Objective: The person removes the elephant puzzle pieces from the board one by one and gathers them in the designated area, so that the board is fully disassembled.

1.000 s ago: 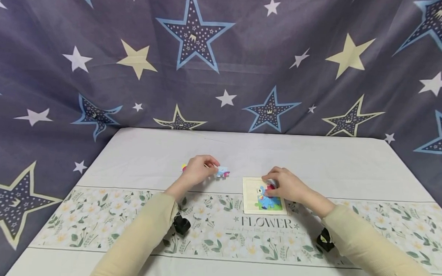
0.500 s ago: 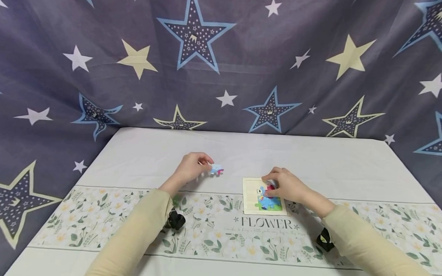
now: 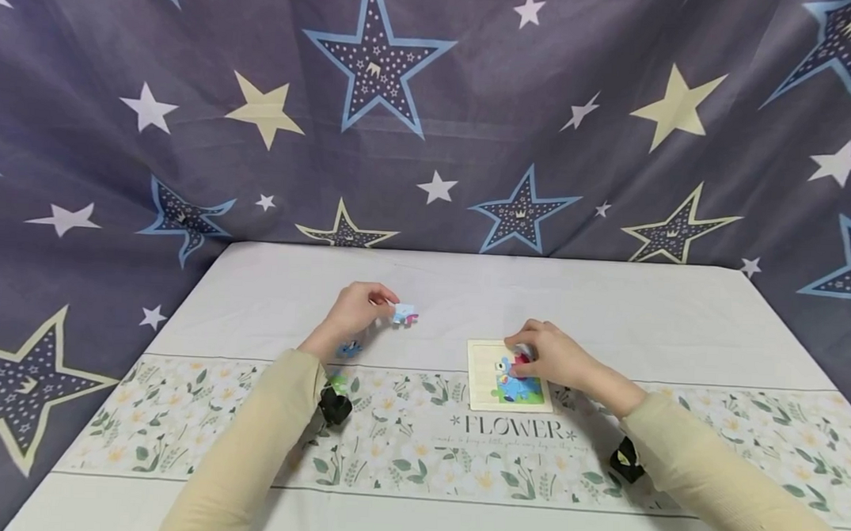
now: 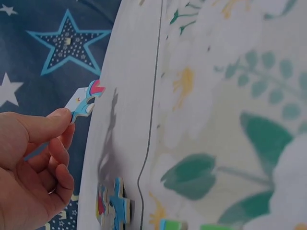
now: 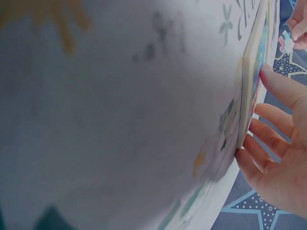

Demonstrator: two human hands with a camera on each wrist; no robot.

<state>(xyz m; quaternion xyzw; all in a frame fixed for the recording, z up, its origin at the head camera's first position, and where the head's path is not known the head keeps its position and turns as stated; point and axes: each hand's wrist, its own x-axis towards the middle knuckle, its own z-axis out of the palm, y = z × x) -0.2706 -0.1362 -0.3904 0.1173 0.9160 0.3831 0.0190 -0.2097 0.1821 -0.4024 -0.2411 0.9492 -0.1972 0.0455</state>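
Note:
My left hand (image 3: 358, 308) pinches a jigsaw puzzle piece (image 3: 405, 314) between thumb and fingers, raised above the white cloth. In the left wrist view this jigsaw puzzle piece (image 4: 85, 103) shows pale blue with a pink patch. A square puzzle board (image 3: 481, 401) with a light frame lies right of centre, partly filled with a blue animal on green. My right hand (image 3: 553, 357) rests on the board's upper right, thumb on the picture and fingertips along the edge, as the right wrist view also shows. It covers part of the picture.
Loose blue pieces (image 4: 119, 203) lie close together below my left hand, partly hidden by the wrist in the head view. Green pieces (image 3: 338, 384) lie nearer me. A floral band (image 3: 417, 455) crosses the tablecloth; a star-patterned curtain (image 3: 431, 139) hangs behind the table.
My left hand has moved left and slightly farther from me, carrying the jigsaw puzzle piece. Loose pieces beneath that arm have come into sight. My right hand and the board have stayed put.

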